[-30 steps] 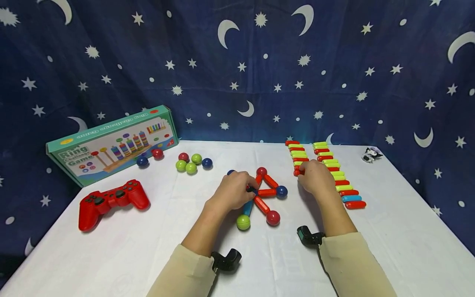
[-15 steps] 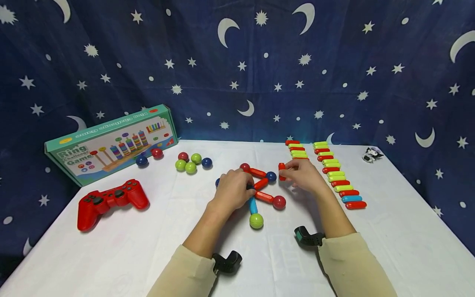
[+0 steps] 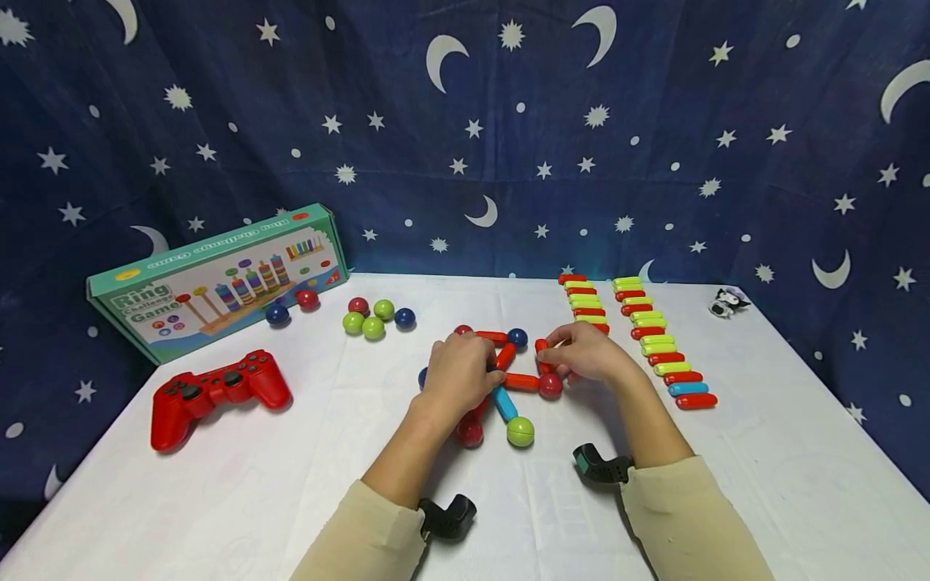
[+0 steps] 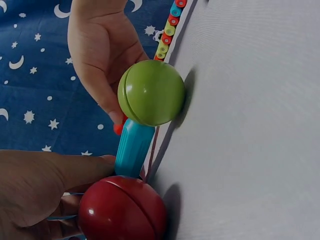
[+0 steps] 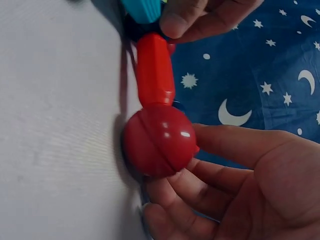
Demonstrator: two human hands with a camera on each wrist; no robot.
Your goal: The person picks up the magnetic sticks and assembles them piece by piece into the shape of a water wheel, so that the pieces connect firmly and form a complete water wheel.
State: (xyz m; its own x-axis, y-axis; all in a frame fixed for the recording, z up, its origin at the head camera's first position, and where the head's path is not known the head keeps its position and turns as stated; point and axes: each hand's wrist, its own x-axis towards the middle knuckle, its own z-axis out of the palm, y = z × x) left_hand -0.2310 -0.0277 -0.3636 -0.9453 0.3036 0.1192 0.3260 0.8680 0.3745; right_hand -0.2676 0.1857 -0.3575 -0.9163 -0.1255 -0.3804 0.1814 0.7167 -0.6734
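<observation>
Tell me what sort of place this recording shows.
Probably a staged indoor recording set-up: a dark-blue cloth backdrop printed with white moons and stars hangs behind a rectangular white-covered table, with two small black wrist-worn cameras in view.

My white table carries a box at ten o'clock, controller at nine, five balls at eleven, rods at two, ball-and-rod frame central.
</observation>
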